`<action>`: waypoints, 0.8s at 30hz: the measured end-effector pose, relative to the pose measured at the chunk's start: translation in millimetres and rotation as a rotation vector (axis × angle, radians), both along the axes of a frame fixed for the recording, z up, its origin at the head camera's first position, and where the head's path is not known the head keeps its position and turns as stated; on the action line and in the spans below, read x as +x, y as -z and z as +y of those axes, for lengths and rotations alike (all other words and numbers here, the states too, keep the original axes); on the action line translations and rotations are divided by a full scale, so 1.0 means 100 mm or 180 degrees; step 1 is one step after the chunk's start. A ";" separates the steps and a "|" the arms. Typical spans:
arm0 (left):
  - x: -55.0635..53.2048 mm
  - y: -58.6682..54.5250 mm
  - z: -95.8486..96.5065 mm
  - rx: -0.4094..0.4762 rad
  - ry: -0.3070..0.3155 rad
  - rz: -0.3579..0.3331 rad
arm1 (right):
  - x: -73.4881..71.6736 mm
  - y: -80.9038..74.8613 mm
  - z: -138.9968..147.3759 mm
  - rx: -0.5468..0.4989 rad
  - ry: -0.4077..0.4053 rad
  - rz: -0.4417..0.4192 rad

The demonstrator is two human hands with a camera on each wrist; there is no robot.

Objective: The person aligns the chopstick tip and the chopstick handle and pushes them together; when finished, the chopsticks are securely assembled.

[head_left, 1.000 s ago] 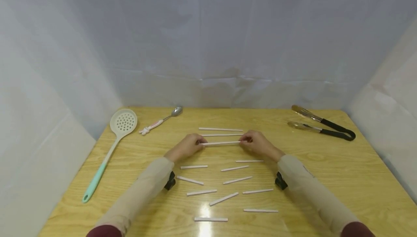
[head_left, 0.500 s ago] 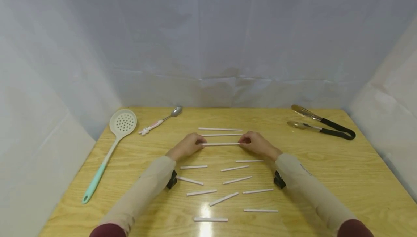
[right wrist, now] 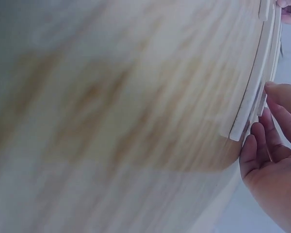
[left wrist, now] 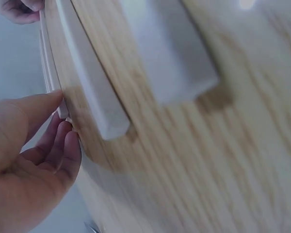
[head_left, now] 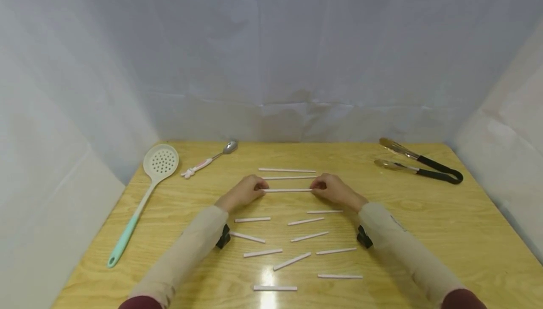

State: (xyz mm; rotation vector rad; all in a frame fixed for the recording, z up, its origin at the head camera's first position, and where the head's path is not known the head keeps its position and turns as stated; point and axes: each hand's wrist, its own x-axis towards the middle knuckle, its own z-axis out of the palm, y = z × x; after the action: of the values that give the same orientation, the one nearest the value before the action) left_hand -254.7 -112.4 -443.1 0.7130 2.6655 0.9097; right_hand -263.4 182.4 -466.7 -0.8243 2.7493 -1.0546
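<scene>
Head: the fingers of my left hand (head_left: 243, 192) and right hand (head_left: 335, 190) pinch a white stick (head_left: 288, 190) by its two ends; another stick (head_left: 288, 177) lies just beyond. I judge mine light, stiff and easily snapped, best held at the ends. Bare tabletop (head_left: 424, 214) shows outward of both; its far edge is well past my fingers.

Left wrist: fingers pinch one end, a nearer stick (left wrist: 89, 73) beside them.

Right wrist: same pinch; wood contact, I can't tell.

Both arms (head_left: 182, 252) reach forward and inward, left hand (head_left: 245, 191) and right hand (head_left: 335, 191) apart, each curled in a thumb-and-finger pinch.
</scene>
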 end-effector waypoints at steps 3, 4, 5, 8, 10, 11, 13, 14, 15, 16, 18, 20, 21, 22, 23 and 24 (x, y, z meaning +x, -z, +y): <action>0.02 0.01 -0.04 0.0083 -0.0051 0.0018 | 0.03 0.00 0.02 -0.0046 0.0044 0.0015; 0.03 0.00 -0.05 0.0116 -0.0058 0.0044 | 0.05 -0.01 0.03 -0.0077 0.0071 0.0011; 0.05 0.00 -0.07 0.0155 -0.0073 0.0064 | 0.06 -0.01 0.04 -0.0101 0.0102 -0.0003; 0.09 0.00 -0.14 0.0241 -0.0058 0.0179 | 0.12 -0.03 0.08 -0.0183 0.0150 0.0000; 0.12 0.00 -0.19 0.0273 -0.0053 0.0205 | 0.16 -0.05 0.11 -0.0217 0.0164 -0.0007; 0.15 0.00 -0.22 0.0281 -0.0057 0.0196 | 0.18 -0.06 0.13 -0.0225 0.0148 -0.0007; 0.21 0.00 -0.26 0.0273 -0.0048 0.0165 | 0.22 -0.07 0.16 -0.0235 0.0090 -0.0026; 0.25 -0.01 -0.29 0.0287 -0.0041 0.0114 | 0.24 -0.08 0.18 -0.0215 0.0054 -0.0044; 0.29 -0.01 -0.31 0.0286 -0.0029 0.0068 | 0.26 -0.08 0.20 -0.0189 0.0020 -0.0083; 0.33 -0.01 -0.32 0.0294 -0.0006 0.0017 | 0.28 -0.09 0.22 -0.0163 -0.0019 -0.0136; 0.40 0.00 -0.36 0.0308 0.0044 -0.0092 | 0.32 -0.09 0.25 -0.0099 -0.0086 -0.0251; 0.46 0.02 -0.38 0.0322 0.0137 -0.0159 | 0.36 -0.09 0.28 -0.0035 -0.0142 -0.0365; 0.48 0.03 -0.38 0.0315 0.0159 -0.0186 | 0.38 -0.08 0.30 -0.0029 -0.0150 -0.0431; 0.51 0.04 -0.39 0.0318 0.0169 -0.0214 | 0.40 -0.07 0.31 -0.0019 -0.0167 -0.0462; 0.53 0.04 -0.39 0.0325 0.0181 -0.0233 | 0.41 -0.07 0.32 -0.0019 -0.0184 -0.0486; 0.55 0.04 -0.40 0.0325 0.0193 -0.0238 | 0.43 -0.06 0.33 -0.0020 -0.0196 -0.0501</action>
State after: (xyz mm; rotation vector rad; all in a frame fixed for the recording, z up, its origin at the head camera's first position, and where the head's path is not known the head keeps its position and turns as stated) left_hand -199.6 -152.2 -447.5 0.7621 2.5335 1.0411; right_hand -220.7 215.5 -460.4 -0.7851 2.5755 -1.0683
